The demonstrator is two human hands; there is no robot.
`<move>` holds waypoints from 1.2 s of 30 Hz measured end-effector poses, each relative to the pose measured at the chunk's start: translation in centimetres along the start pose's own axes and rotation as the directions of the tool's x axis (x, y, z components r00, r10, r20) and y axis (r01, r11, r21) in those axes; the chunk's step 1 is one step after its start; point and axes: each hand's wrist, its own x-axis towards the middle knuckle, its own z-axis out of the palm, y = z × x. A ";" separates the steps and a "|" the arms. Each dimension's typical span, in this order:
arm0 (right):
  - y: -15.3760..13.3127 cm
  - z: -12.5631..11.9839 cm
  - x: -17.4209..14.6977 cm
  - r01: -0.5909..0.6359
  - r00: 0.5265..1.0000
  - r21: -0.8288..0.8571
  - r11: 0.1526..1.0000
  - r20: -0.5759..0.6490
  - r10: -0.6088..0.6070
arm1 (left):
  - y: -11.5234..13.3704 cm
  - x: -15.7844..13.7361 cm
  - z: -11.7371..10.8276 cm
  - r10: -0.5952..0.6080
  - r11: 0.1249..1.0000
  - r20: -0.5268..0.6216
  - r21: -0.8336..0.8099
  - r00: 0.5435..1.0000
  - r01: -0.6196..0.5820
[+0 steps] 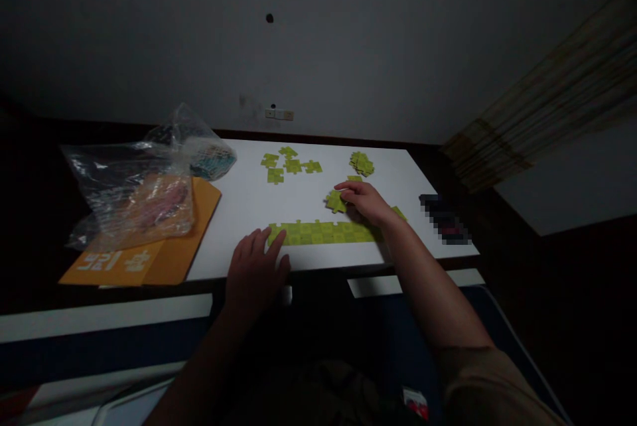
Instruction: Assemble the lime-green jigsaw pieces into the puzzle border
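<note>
across the table (239, 197), resting left hand (255, 270), fingers apart, at puzzle strip (323, 233); curling right hand (365, 202) over loose pieces (335, 202), pinching unclear; risking bumping the strip apart.

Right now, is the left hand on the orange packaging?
No, the left hand is at the left end of the joined green puzzle strip.

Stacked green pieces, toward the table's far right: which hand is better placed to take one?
Right, probably: the right hand is nearer the stacked pieces, though it is at other pieces. The left hand is farther, at the left end of the joined strip.
</note>
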 end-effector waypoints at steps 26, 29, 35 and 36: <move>2.0 -5.2 1.6 0.206 0.966 -0.298 0.932 0.217 -0.144 | -0.3 0.1 0.1 0.011 0.997 0.029 0.073 1.000 -0.013; 1.3 -5.4 1.5 0.229 0.961 -0.361 0.904 0.231 -0.151 | -0.3 0.1 0.1 0.017 0.997 0.034 0.071 0.999 -0.019; 0.9 -5.4 1.2 0.284 0.932 -0.346 0.894 0.317 -0.174 | -0.3 0.1 0.0 -0.007 0.999 0.044 0.032 0.999 0.006; 1.0 -5.5 1.3 0.292 0.931 -0.341 0.894 0.317 -0.183 | -0.3 0.2 0.0 -0.009 1.000 0.044 0.026 0.999 0.008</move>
